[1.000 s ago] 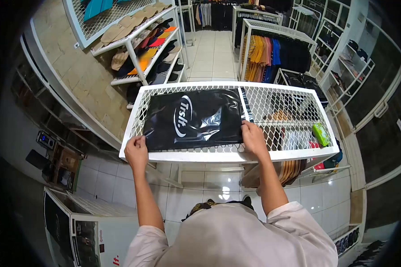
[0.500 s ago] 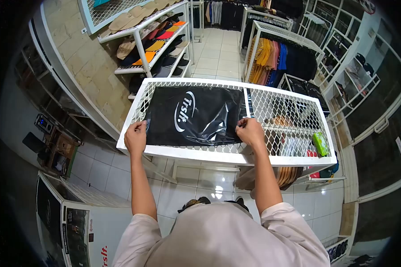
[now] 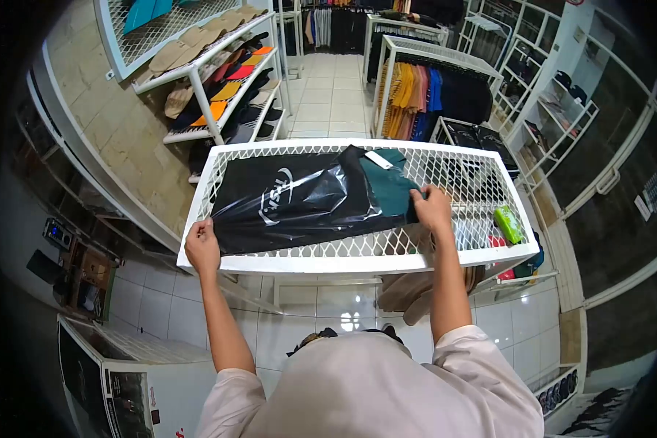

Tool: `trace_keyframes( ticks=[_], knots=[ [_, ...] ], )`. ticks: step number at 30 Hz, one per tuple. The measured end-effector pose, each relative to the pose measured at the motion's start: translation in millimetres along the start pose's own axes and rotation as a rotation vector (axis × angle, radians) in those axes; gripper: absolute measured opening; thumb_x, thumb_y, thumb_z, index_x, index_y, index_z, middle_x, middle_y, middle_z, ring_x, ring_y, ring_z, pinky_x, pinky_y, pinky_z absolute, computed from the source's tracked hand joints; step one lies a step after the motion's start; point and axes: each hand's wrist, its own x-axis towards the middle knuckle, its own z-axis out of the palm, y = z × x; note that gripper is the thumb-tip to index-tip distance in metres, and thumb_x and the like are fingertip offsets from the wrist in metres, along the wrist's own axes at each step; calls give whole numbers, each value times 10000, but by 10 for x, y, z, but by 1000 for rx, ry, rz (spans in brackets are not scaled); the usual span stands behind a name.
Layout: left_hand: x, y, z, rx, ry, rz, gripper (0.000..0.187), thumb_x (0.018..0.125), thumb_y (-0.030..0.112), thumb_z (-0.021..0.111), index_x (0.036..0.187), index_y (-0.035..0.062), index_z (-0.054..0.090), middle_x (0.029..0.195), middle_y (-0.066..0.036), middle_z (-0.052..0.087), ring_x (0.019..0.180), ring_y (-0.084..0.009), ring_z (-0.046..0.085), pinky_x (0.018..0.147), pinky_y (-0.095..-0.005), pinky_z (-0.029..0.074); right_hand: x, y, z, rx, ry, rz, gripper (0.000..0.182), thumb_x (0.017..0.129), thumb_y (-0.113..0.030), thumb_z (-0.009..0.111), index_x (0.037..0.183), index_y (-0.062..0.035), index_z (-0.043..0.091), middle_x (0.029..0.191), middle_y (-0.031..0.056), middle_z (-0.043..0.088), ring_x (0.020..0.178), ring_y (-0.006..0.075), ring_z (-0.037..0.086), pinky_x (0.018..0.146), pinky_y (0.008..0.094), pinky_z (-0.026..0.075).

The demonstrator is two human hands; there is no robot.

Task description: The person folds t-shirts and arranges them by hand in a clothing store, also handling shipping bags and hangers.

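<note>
A glossy black plastic bag (image 3: pixel 306 208) with a white logo lies on a white mesh-topped table (image 3: pixel 358 264). Out of its right end shows a folded dark green garment (image 3: pixel 388 191) with a white tag (image 3: pixel 378 160). At the bag's near left corner, my left hand (image 3: pixel 203 247) pinches the plastic between thumb and finger. My right hand (image 3: pixel 433 209) is closed on the right edge of the green garment. Whether it also grips some of the bag cannot be made out.
A bright green packet (image 3: pixel 508 225) lies at the table's right end. Cap shelves (image 3: pixel 226 95) stand beyond it to the left, a clothes rack (image 3: pixel 416 95) to the right. A white cabinet (image 3: pixel 160 387) is at lower left, with glass doors (image 3: pixel 620 168) far right.
The green garment now shows at the bag's right end, where only black plastic was visible. My right hand has moved right. The bag lies at a different angle.
</note>
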Motion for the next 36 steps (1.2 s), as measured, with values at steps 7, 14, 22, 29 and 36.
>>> trace_keyframes(
  ticks=[7,14,22,29,36],
  knots=[
    [35,-170,79,-96,35,21,326,1025,361,574,1041,37,603,755,-132,671,690,-275,629,655,-406,459,128,396,-432,-203,163,278,435,906,-421,646,1190,-92,657,1159,201,700,1113,380,645,1021,527,394],
    [-41,71,-14,-171,-1,13,331,1020,308,610,1227,52,581,666,-48,589,601,-118,476,602,-313,391,-630,-186,-56,-116,198,-317,363,897,-370,685,1132,-94,705,1138,140,673,1092,340,585,938,477,411],
    [21,-364,-188,-445,0,-19,315,996,113,651,1282,13,564,720,45,553,681,-28,455,660,-193,375,-1565,-726,-8,424,-157,-278,273,923,-301,708,850,-38,702,640,122,668,572,284,655,552,372,499],
    [-469,-475,-654,-489,89,-169,273,1001,107,641,1246,6,578,699,41,540,659,-30,455,606,-202,358,-1897,-780,555,910,-985,160,478,973,-473,648,1050,-6,709,984,85,733,781,140,665,627,292,550],
    [-1356,-497,-1102,-513,176,-323,283,1001,132,652,1249,17,584,683,55,526,650,-21,433,602,-199,316,-2050,-1094,720,1135,-852,319,502,945,-437,701,1040,55,663,1017,114,715,866,163,672,645,320,596]
  ],
)
